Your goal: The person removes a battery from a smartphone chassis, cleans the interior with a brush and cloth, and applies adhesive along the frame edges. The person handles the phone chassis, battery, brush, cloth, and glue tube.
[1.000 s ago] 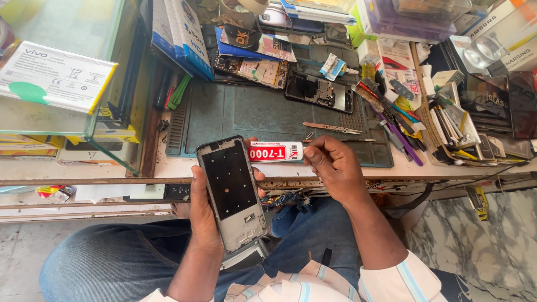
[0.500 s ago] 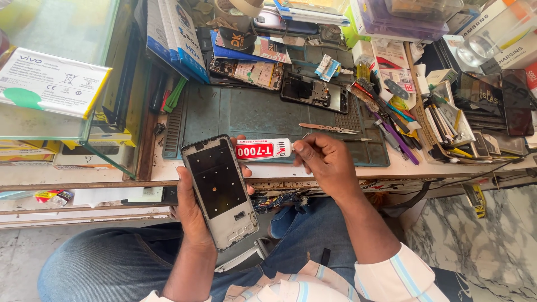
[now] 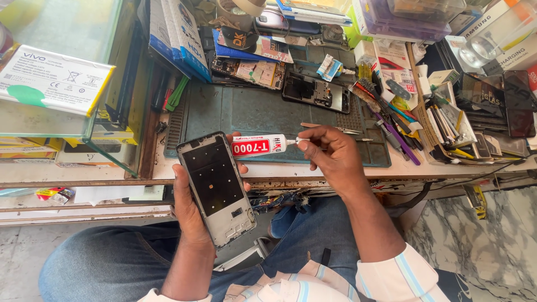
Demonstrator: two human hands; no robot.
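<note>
Head view: phone frame [image 3: 215,187] beside bench edge [image 3: 335,169]

red-and-white glue tube [image 3: 258,146], grey-green work mat [image 3: 251,114].

**Bright, even daylight, sharp at the centre**

The scene is brightly and evenly lit, with soft daylight that seems to come from about 10 o'clock. Shadows are faint and short. The glass case [image 3: 67,72] at 10 o'clock carries a pale washed-out sheen, and the clear plastic boxes [image 3: 403,17] at 1 o'clock show glare. The middle is crisp; the phone frame [image 3: 217,187] reads clearly. Toward the edges, lines bow outward from a wide lens, and the marble floor [image 3: 481,246] at 4 o'clock looks slightly soft.
</note>
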